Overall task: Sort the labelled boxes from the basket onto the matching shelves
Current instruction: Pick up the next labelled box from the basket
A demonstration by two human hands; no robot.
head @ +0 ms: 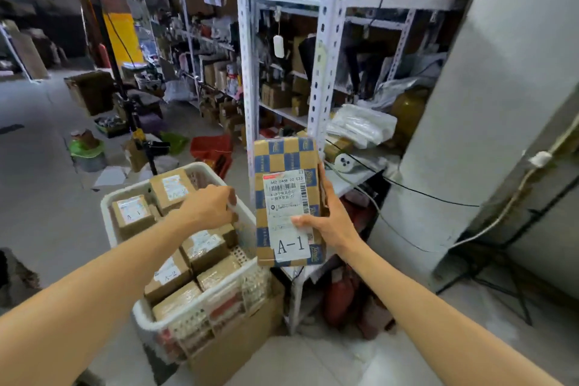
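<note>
While the right hand (329, 222) gripped the chequered box (285, 166) by its right edge, thumb laid across the white shipping label and fingers wrapped behind, the box stood upright in the air, just in front of the shelving rack (319, 72), a white frame of slotted metal posts. A sticker at the foot of the label read A-1.

Off to the left, the left hand (210, 207) hung over the far right corner of the basket (225, 283), its fingers curled down at the rim; whether they held the rim, a parcel or nothing could not be told.

The basket, white perforated plastic, sat on top of a cardboard carton (238, 345) on the floor beside the rack. It was packed with small brown parcels lying flat. One parcel (131, 213) at the far left bore an A-1 mark, and another parcel (167, 276) nearer the middle bore A-2.

The rack's shelves held brown cartons and clear plastic bags. A red crate (213, 150) lay on the floor beyond the basket, and a grey pillar (470, 135) rose at the right.
</note>
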